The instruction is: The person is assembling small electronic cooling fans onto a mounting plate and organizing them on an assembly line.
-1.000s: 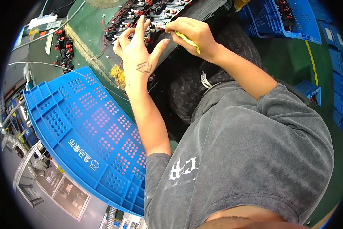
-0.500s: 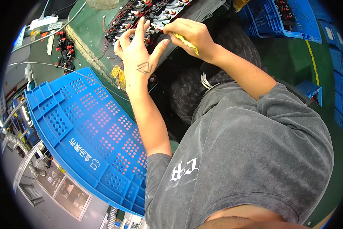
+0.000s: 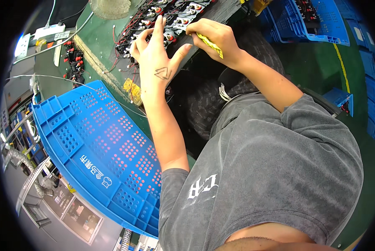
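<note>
Several dark flat assemblies (image 3: pixel 180 21) with red and white round terminals and thin red and black wires lie at the top of the view, on the near edge of the work surface. Over them is my left hand (image 3: pixel 156 58), its fingers bent loosely and the thumb spread away; nothing shows in it. Close by on the right, my right hand (image 3: pixel 221 39) is closed around a slim tool with a yellow wrapped handle (image 3: pixel 212 45). The handle sticks out behind the fingers. Its working tip is hidden or too small to make out.
A blue perforated crate (image 3: pixel 108 142) stands at my left. Another blue crate (image 3: pixel 327 25) with dark parts sits at the far right. Red-and-black parts (image 3: pixel 73 62), a yellow sponge-like block (image 3: pixel 132 89) and a power strip (image 3: pixel 49 31) are on the green table (image 3: pixel 99 42).
The whole view has shifted slightly. My right hand has drawn a little to the right of the assemblies, still holding the yellow-handled tool. My left hand keeps its spread pose.
</note>
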Tool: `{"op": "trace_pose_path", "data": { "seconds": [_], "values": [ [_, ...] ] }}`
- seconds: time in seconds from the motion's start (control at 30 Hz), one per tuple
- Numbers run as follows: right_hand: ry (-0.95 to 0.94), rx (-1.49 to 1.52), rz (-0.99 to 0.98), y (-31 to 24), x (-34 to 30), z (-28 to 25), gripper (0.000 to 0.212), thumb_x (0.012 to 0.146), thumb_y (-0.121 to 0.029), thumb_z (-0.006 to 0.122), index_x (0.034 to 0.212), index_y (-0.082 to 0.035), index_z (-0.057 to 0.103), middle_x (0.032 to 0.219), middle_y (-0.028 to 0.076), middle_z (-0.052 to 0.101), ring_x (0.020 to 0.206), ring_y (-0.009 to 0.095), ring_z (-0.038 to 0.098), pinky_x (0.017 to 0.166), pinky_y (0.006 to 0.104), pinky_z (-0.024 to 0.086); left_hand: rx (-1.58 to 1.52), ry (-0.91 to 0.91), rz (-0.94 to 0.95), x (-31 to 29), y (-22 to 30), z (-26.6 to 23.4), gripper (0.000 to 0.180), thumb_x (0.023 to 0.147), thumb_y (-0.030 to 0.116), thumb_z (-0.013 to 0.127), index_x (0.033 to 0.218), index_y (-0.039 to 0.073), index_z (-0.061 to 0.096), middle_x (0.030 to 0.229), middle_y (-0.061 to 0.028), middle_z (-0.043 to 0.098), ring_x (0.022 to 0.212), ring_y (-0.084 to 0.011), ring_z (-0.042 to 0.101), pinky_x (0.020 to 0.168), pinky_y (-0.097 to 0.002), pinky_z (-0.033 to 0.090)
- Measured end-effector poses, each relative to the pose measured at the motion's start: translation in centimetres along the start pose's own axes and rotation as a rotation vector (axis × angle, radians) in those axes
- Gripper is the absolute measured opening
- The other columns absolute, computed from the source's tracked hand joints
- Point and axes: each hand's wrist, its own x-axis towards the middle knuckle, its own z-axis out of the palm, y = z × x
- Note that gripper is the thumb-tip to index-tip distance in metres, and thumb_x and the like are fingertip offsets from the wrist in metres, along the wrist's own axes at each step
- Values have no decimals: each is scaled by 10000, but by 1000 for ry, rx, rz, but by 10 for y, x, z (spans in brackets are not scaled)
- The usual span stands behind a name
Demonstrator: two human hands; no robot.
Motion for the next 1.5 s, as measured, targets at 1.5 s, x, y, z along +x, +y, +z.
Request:
{"op": "trace_pose_path", "data": {
  "seconds": [1.5],
  "values": [
    [41,9,27,5,3,-11,161,883,12,694,1037,-33,681,873,111,688,778,278,701,696,331,554,-53,25,48,20,13,9,982,836,526,778,1562,17,357,1371,-83,667,1304,-329,478,1170,-497,210]
  ]
}}
